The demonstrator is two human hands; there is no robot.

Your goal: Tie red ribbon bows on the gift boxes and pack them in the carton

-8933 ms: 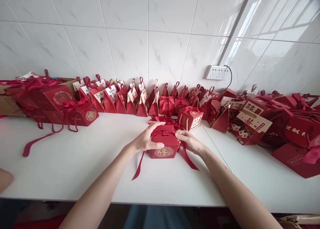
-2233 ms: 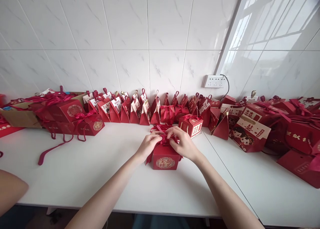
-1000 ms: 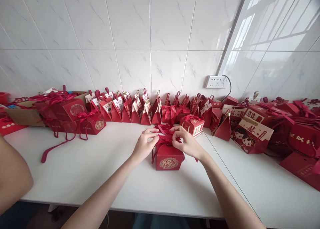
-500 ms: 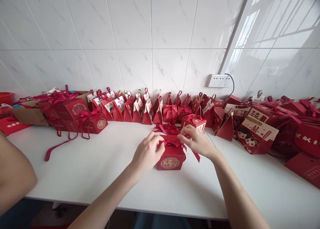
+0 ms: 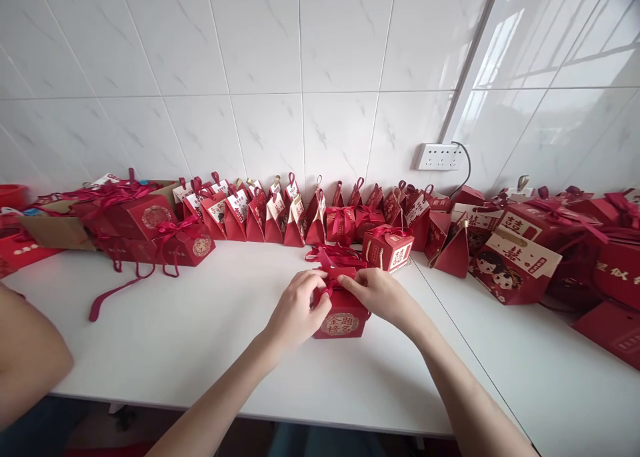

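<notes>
A red gift box point(image 5: 341, 324) with a round gold emblem on its front stands upright on the white table. At its top, a dark red ribbon point(image 5: 329, 287) is gathered between my hands. My left hand point(image 5: 300, 305) pinches the ribbon from the left side, thumb and fingers closed. From the right, my right hand point(image 5: 381, 296) is closed on the ribbon too, its thumb on the top of the box. My fingers hide part of the knot. Just behind the box lies more loose ribbon point(image 5: 337, 252).
Behind, a small red box with a gold-and-white label point(image 5: 391, 249) stands on the table point(image 5: 240, 337). Several triangular red boxes point(image 5: 273, 220) line the wall. Stacked boxes point(image 5: 150, 227) are on the left, more boxes point(image 5: 515, 260) on the right. Someone's arm point(image 5: 33, 350) rests at the left edge.
My right hand has moved left and closer to my left hand at the ribbon. It uncovers the small labelled box behind. The ribbon tail on the right is no longer in sight.
</notes>
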